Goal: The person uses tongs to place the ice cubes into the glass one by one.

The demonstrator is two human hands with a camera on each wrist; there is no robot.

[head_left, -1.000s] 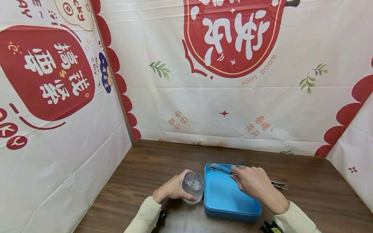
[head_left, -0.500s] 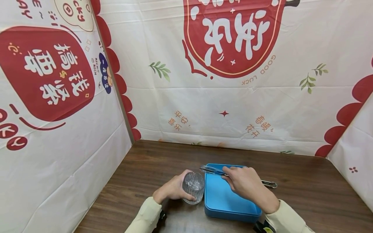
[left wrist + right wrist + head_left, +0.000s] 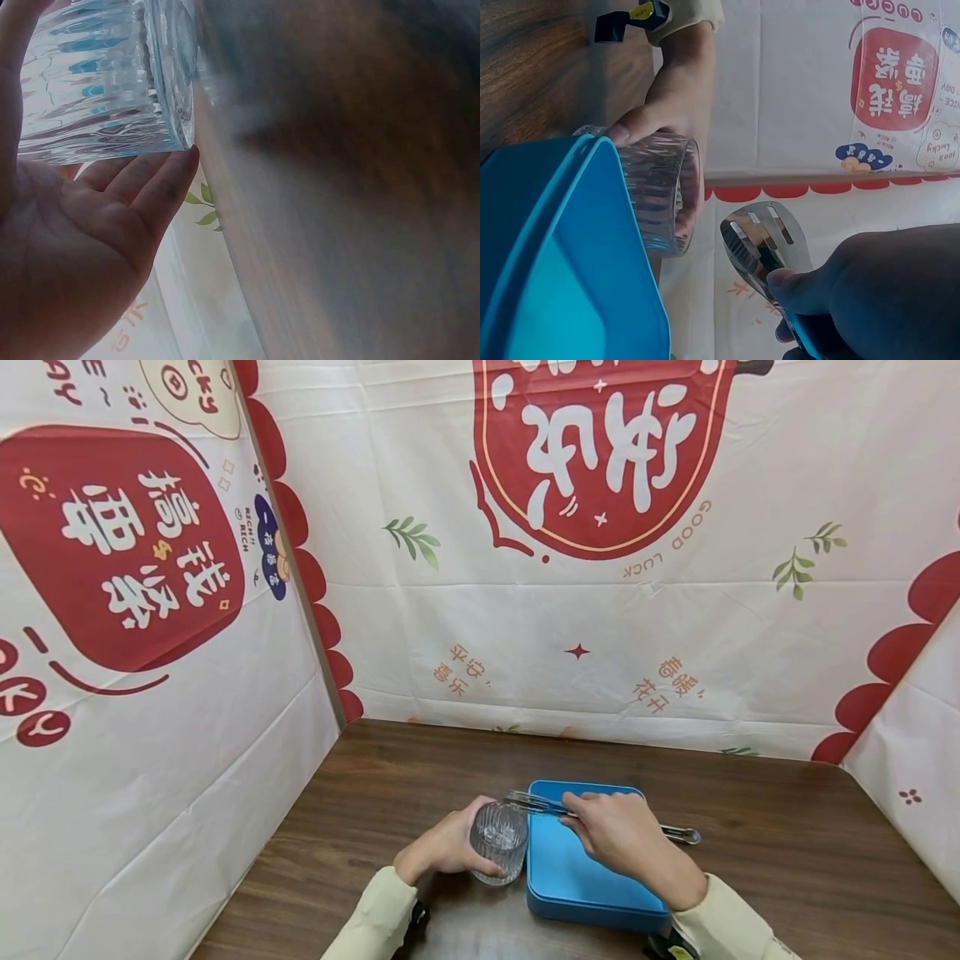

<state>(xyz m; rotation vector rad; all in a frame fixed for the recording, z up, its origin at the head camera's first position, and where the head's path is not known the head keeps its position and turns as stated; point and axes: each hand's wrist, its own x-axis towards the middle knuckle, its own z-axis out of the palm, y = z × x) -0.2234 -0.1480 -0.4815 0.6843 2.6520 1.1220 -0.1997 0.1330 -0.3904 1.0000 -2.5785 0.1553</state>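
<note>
My left hand (image 3: 447,845) grips a clear ribbed glass tumbler (image 3: 501,852), upright on the table just left of a blue rectangular tray (image 3: 588,910). In the left wrist view, fingers (image 3: 161,184) curl behind the tumbler's base end. Above the tray my right hand (image 3: 626,835) holds metal tongs (image 3: 536,803) by their middle. Their heads overlap the tumbler's back rim in the head view, and the handle end sticks out to the right. The right wrist view shows slotted tong heads (image 3: 769,236) close together, apart from the tumbler's mouth.
The dark wooden table (image 3: 420,760) meets a white printed cloth (image 3: 480,618) at the back. Another printed cloth (image 3: 187,760) hangs along the left side. The tray's raised wall (image 3: 634,255) stands beside the tumbler.
My right hand has moved left with the tongs, bringing their heads from over the tray's back left corner to the tumbler's rim. My left hand and the tumbler have stayed put.
</note>
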